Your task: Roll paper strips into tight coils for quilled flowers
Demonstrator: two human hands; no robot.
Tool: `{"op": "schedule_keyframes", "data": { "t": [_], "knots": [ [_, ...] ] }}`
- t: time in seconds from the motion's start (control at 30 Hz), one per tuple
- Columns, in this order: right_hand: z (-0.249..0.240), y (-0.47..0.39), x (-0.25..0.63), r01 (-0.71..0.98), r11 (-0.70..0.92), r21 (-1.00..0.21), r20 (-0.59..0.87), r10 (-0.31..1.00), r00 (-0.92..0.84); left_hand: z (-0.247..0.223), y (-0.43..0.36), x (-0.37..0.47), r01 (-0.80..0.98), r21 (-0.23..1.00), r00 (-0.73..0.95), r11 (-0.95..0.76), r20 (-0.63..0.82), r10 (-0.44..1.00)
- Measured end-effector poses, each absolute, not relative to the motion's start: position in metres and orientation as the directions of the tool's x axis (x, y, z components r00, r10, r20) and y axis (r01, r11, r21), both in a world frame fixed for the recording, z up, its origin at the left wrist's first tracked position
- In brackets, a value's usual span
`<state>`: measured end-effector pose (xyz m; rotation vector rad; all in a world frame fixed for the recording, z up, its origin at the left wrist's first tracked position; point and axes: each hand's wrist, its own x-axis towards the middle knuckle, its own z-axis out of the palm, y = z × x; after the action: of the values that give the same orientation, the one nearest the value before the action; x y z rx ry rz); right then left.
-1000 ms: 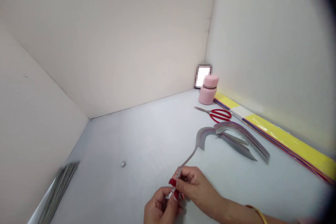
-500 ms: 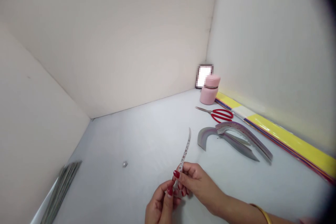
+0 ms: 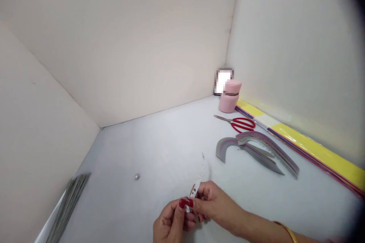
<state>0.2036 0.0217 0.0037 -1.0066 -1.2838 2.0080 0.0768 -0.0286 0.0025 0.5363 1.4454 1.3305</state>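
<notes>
A narrow, pale paper strip (image 3: pixel 195 190) with a dark pattern is pinched between my two hands. Its lower end is bunched at the touching thumb tips, and its free end rises away above them. My left hand (image 3: pixel 172 222) is closed on the bunched end from the left. From the right, my right hand (image 3: pixel 212 201) grips the strip, thumb on top and fingers curled beneath. On the table to the left lies a small silvery-white piece (image 3: pixel 137 176), perhaps folded paper.
Curved bundles of grey-purple strips (image 3: pixel 262 159) lie to the right, with red-handled scissors (image 3: pixel 242 123) behind them. A pink container (image 3: pixel 229 100) stands in the corner before a blurred-out rectangle. Yellow-topped packets (image 3: pixel 302 142) line the right wall; a grey bundle (image 3: pixel 68 207) lies at left.
My thumbs have come together at the lower end of the strip. Less of the strip stands out above my hands, and its free end sits lower.
</notes>
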Motion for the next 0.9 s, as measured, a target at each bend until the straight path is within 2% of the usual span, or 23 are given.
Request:
{"op": "schedule_keyframes", "data": {
  "t": [0.13, 0.43, 0.6, 0.73, 0.9],
  "knots": [
    [0.0058, 0.022, 0.2037, -0.095, -0.388, -0.917, -0.285, 0.801, -0.526, 0.0012, -0.0279, 0.0774, -0.393, 0.894, -0.38, 0.213, -0.369, 0.848],
    [0.0027, 0.0228, 0.2036, -0.095, -0.369, -0.925, -0.277, 0.823, -0.495, 0.0031, -0.0292, 0.0767, -0.261, 0.95, -0.338, 0.173, -0.257, 0.905],
    [0.0048, 0.0254, 0.2044, -0.104, -0.349, -0.931, -0.245, 0.81, -0.532, 0.0018, -0.0278, 0.0742, -0.265, 0.938, -0.303, 0.224, -0.302, 0.904],
    [0.0018, 0.0264, 0.2054, -0.085, -0.338, -0.937, -0.24, 0.803, -0.546, 0.0014, -0.0275, 0.0697, -0.177, 0.956, -0.292, 0.233, -0.278, 0.915],
    [0.0008, 0.0253, 0.2053, -0.072, -0.329, -0.941, -0.243, 0.811, -0.533, 0.002, -0.0286, 0.0684, -0.189, 0.946, -0.285, 0.263, -0.309, 0.907]
  ]
}}
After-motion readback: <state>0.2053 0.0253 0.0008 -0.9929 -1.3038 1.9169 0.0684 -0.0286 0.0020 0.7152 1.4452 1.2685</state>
